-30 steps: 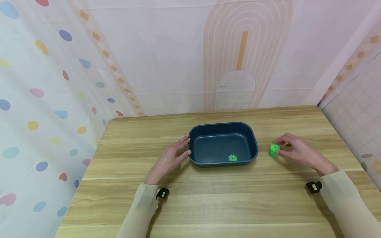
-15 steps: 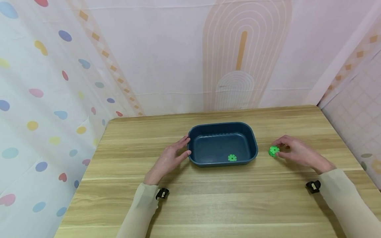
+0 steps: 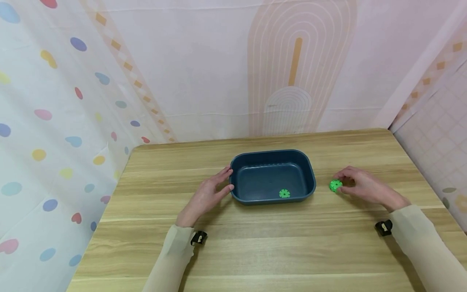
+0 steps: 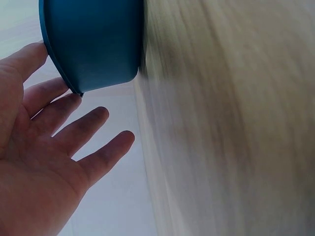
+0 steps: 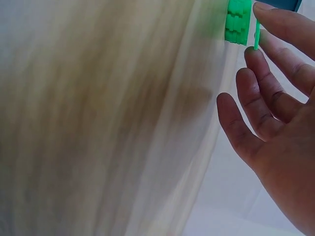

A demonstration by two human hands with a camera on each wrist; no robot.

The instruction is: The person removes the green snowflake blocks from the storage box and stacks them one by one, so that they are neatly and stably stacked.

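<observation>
A dark blue plastic bin (image 3: 262, 180) stands on the table, and a green notched disc (image 3: 284, 194) lies inside along its near wall. My left hand (image 3: 204, 198) touches the bin's left rim with thumb and fingertips, its fingers fairly straight. Right of the bin, my right hand (image 3: 365, 188) pinches one thin green notched disc (image 5: 257, 34) between thumb and fingers. Close under that disc is a short stack of green notched discs (image 5: 237, 22) on the table, with a narrow gap between them in the right wrist view. From the head, the held disc mostly covers the stack.
The wood-grain table (image 3: 255, 251) reaches back to a patterned curtain (image 3: 204, 81), with more curtain at both sides. A black wrist strap piece (image 3: 199, 237) sits by the left sleeve, and another black piece (image 3: 384, 228) by the right sleeve.
My right hand has lowered slightly, bringing the pinched disc down from above the stack to close over it. The left hand and the bin have stayed in place.
</observation>
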